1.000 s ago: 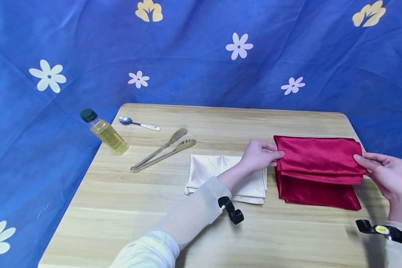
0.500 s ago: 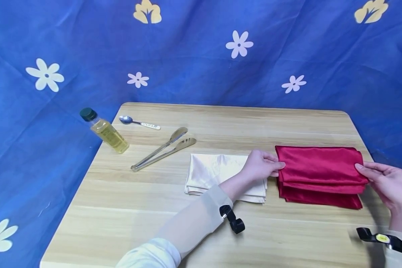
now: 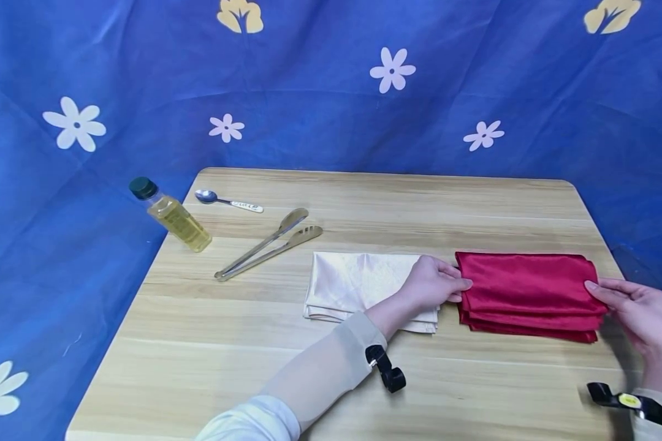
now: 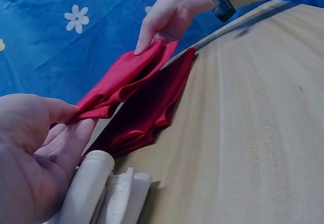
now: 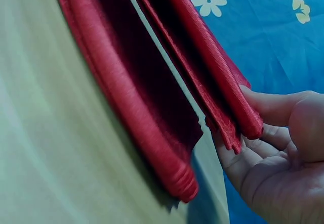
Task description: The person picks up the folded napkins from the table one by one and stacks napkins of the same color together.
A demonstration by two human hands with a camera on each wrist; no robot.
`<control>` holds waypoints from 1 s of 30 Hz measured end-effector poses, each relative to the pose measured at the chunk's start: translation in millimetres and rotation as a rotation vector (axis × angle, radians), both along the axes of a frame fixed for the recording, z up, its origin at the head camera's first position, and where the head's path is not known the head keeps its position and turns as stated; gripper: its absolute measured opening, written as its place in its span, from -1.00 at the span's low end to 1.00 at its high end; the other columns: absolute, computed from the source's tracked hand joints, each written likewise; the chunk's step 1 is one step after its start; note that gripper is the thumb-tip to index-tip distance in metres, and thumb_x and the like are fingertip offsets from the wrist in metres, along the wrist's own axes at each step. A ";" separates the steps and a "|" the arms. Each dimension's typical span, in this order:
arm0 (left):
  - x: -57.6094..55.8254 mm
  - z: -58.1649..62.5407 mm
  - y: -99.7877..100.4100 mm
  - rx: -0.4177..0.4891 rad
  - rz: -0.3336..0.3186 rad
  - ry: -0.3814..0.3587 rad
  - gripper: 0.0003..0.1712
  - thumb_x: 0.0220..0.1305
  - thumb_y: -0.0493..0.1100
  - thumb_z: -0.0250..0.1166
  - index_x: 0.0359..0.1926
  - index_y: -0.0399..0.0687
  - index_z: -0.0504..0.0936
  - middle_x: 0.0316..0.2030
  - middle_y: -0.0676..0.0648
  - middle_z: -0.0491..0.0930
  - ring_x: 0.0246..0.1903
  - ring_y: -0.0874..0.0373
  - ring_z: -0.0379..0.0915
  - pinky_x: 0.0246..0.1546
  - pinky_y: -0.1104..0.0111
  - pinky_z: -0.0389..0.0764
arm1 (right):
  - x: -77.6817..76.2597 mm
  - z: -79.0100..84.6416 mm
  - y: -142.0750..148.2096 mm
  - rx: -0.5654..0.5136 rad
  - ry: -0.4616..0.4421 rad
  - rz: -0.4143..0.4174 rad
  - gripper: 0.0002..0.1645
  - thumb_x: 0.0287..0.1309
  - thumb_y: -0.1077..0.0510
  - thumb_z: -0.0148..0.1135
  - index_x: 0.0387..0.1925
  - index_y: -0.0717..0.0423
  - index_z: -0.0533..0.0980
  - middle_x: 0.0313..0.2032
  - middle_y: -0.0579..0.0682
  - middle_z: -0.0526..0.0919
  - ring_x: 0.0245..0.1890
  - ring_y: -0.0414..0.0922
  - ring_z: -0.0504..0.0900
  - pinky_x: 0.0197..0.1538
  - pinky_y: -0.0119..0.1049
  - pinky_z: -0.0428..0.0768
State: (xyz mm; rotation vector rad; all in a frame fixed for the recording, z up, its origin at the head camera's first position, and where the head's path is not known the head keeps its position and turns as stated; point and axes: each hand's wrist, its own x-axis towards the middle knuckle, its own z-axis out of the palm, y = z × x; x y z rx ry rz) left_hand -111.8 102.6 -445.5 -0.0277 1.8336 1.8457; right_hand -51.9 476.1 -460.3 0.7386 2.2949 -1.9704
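Observation:
A folded red satin cloth (image 3: 529, 288) is held up at the right of the table, level across its two short sides. My left hand (image 3: 433, 283) pinches its left edge between thumb and fingers; my right hand (image 3: 645, 315) pinches the right edge. Beneath it, the left wrist view shows more folded red cloth (image 4: 159, 100) lying on the table, with a gap between the two. Whether both parts are one piece, I cannot tell. A folded white satin cloth (image 3: 353, 278) lies to the left, partly hidden by my left hand and wrist.
Metal tongs (image 3: 265, 248) lie spread on the wooden table (image 3: 198, 367), left of the white cloth. Behind them is a spoon (image 3: 228, 201) with a pale handle. A bottle of yellow liquid (image 3: 179, 220) with a dark green cap stands at the left edge. A blue flowered curtain (image 3: 320, 122) hangs behind.
Both hands have brought the held red cloth nearer to me, so it covers more of the red layers beneath. Both hands keep their pinch. The white cloth, tongs, spoon and bottle have stayed put.

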 end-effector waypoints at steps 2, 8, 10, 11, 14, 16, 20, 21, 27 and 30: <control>0.2 -1.2 0.0 -0.014 -0.012 -0.007 -0.86 0.26 -0.35 0.55 -0.25 -0.26 0.72 -0.49 -0.05 0.75 -0.54 0.07 0.74 -0.32 0.22 0.81 | 0.8 -3.0 1.4 0.061 -0.027 0.014 -0.82 0.31 0.08 0.52 -0.36 -0.33 0.73 -0.37 -0.42 0.70 -0.42 -0.41 0.67 -0.40 -0.52 0.67; -0.6 -6.9 1.7 -0.043 -0.025 -0.045 -0.87 0.26 -0.36 0.54 -0.28 -0.27 0.72 -0.52 -0.10 0.73 -0.55 0.09 0.73 -0.36 0.27 0.80 | 1.9 -13.3 4.7 0.301 -0.108 0.092 -0.78 0.40 -0.12 0.41 -0.11 -0.13 0.68 -0.27 -0.59 0.52 -0.28 -0.56 0.49 -0.36 -0.61 0.60; -0.7 -8.5 2.4 -0.057 -0.024 -0.050 -0.87 0.26 -0.36 0.54 -0.30 -0.26 0.71 -0.53 -0.09 0.73 -0.56 0.09 0.73 -0.37 0.28 0.80 | 1.9 -15.9 5.3 0.383 -0.133 0.113 -0.50 0.42 -0.19 0.36 0.08 0.12 0.64 -0.24 -0.61 0.46 -0.22 -0.57 0.41 -0.35 -0.63 0.56; -0.8 -8.8 2.6 -0.064 -0.025 -0.050 -0.87 0.26 -0.36 0.55 -0.31 -0.25 0.71 -0.53 -0.09 0.73 -0.56 0.09 0.73 -0.37 0.29 0.80 | 1.6 -16.9 5.5 0.412 -0.139 0.120 -0.41 0.43 -0.20 0.34 0.13 0.23 0.61 -0.24 -0.62 0.45 -0.22 -0.57 0.39 -0.35 -0.63 0.55; -1.4 -10.2 3.5 -0.084 -0.035 -0.036 -0.86 0.26 -0.36 0.55 -0.32 -0.25 0.71 -0.53 -0.08 0.72 -0.54 0.05 0.75 -0.38 0.29 0.79 | 0.6 -18.4 6.4 0.445 -0.124 0.132 -0.38 0.45 -0.17 0.34 0.13 0.32 0.60 -0.26 -0.66 0.44 -0.24 -0.59 0.41 -0.36 -0.61 0.57; -2.0 -10.8 3.7 -0.099 -0.042 -0.023 -0.86 0.25 -0.36 0.55 -0.34 -0.26 0.71 -0.54 -0.07 0.72 -0.52 0.02 0.76 -0.39 0.30 0.79 | -0.3 -18.1 6.8 0.447 -0.108 0.138 -0.47 0.45 -0.13 0.34 0.06 0.27 0.64 -0.29 -0.69 0.46 -0.30 -0.61 0.44 -0.37 -0.60 0.58; -3.0 -12.8 3.7 -0.100 -0.041 -0.022 -0.85 0.30 -0.29 0.54 -0.33 -0.28 0.74 -0.54 -0.09 0.72 -0.51 0.00 0.77 -0.40 0.30 0.79 | -2.3 -14.5 5.9 0.477 -0.148 0.152 -0.32 0.47 -0.16 0.30 0.19 0.39 0.58 -0.28 -0.52 0.58 -0.30 -0.59 0.40 -0.40 -0.58 0.55; -3.1 -13.4 3.7 -0.089 -0.033 -0.030 -0.84 0.32 -0.27 0.53 -0.32 -0.29 0.75 -0.55 -0.10 0.72 -0.51 0.00 0.77 -0.41 0.30 0.79 | -2.9 -13.3 4.9 0.492 -0.167 0.156 -0.22 0.48 -0.20 0.27 0.27 0.47 0.51 -0.22 -0.36 0.65 -0.28 -0.57 0.38 -0.40 -0.57 0.54; -2.7 -16.2 4.0 -0.077 -0.014 -0.023 -0.84 0.37 -0.26 0.49 -0.33 -0.30 0.76 -0.59 -0.12 0.72 -0.53 -0.02 0.77 -0.45 0.30 0.78 | -4.4 -9.6 -1.1 0.524 -0.183 0.162 -0.10 0.49 -0.24 0.24 0.35 0.53 0.40 -0.05 -0.05 0.65 -0.26 -0.56 0.38 -0.42 -0.54 0.56; -1.7 -16.6 4.0 -0.119 -0.045 0.010 -0.85 0.36 -0.29 0.49 -0.36 -0.25 0.75 -0.61 -0.09 0.72 -0.51 -0.04 0.78 -0.49 0.32 0.76 | -2.9 -9.2 -2.7 0.544 -0.145 0.172 -0.20 0.48 -0.16 0.29 0.27 0.54 0.46 -0.19 -0.36 0.56 -0.32 -0.55 0.43 -0.40 -0.53 0.59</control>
